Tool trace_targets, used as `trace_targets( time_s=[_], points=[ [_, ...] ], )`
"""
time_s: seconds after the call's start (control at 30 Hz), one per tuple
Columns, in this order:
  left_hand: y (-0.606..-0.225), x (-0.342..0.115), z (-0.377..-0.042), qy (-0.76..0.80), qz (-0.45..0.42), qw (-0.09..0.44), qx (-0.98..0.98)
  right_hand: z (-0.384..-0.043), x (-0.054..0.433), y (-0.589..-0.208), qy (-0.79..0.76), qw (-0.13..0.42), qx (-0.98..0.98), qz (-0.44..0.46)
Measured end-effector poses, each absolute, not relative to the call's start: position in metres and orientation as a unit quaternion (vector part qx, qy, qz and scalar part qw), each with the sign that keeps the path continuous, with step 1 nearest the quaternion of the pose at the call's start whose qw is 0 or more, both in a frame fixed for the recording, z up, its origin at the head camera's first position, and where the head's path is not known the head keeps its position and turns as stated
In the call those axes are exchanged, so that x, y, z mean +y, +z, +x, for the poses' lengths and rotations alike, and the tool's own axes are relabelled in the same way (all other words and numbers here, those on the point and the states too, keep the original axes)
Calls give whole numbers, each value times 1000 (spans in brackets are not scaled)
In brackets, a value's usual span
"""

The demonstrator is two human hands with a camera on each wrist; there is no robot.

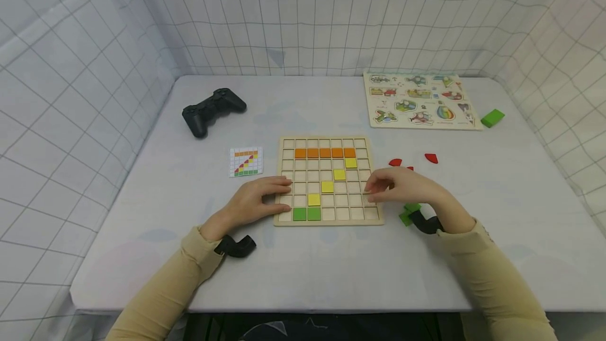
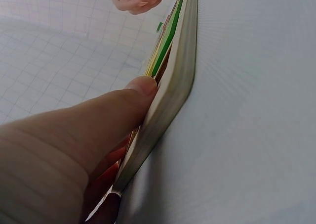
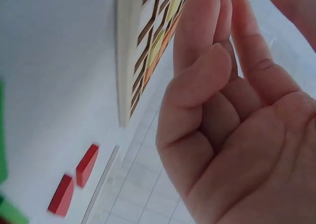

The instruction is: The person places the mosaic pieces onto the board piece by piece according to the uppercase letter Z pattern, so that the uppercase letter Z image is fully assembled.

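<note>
A wooden grid board [image 1: 342,214] lies on the table. Across its upper part runs a row of orange tiles [image 1: 324,153]; several yellow tiles [image 1: 327,187] descend diagonally to two green tiles [image 1: 314,214] at the lower left. My left hand [image 1: 253,201] rests on the board's left edge, fingers fairly straight, and the left wrist view shows its thumb [image 2: 140,88] touching the rim. Over the right edge hovers my right hand [image 1: 407,186], fingers loosely bent; the right wrist view shows nothing held between them. Loose green pieces [image 1: 405,219] lie partly hidden below that wrist.
Red pieces [image 1: 431,158] lie right of the board, some partly covered by the right hand. A small pattern card [image 1: 245,162] is on the left. Farther back are a black game controller [image 1: 214,109], a picture puzzle board [image 1: 421,101] and a green block [image 1: 493,118].
</note>
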State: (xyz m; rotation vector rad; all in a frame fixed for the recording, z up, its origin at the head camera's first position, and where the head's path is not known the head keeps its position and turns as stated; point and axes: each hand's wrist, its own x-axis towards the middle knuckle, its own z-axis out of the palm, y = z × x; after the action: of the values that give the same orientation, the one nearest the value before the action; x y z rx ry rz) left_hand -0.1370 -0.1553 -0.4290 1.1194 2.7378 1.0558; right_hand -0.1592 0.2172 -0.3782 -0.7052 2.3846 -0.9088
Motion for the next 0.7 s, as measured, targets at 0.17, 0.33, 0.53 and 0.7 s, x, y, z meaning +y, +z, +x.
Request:
trace_targets(
  time_s=[0.17,0.33,0.53,0.7],
  points=[
    [-430,-156,-138,334,354,7,874,-158,239,-379,-351,242,869,-251],
    [-431,-156,-138,332,351,8,876,-157,259,-378,-372,234,869,-227],
    [-431,-156,-138,330,351,5,876,-158,281,-380,-389,219,868,-218],
    [-429,-156,-138,330,350,6,876,-157,298,-379,-406,204,862,-225]
  ],
)
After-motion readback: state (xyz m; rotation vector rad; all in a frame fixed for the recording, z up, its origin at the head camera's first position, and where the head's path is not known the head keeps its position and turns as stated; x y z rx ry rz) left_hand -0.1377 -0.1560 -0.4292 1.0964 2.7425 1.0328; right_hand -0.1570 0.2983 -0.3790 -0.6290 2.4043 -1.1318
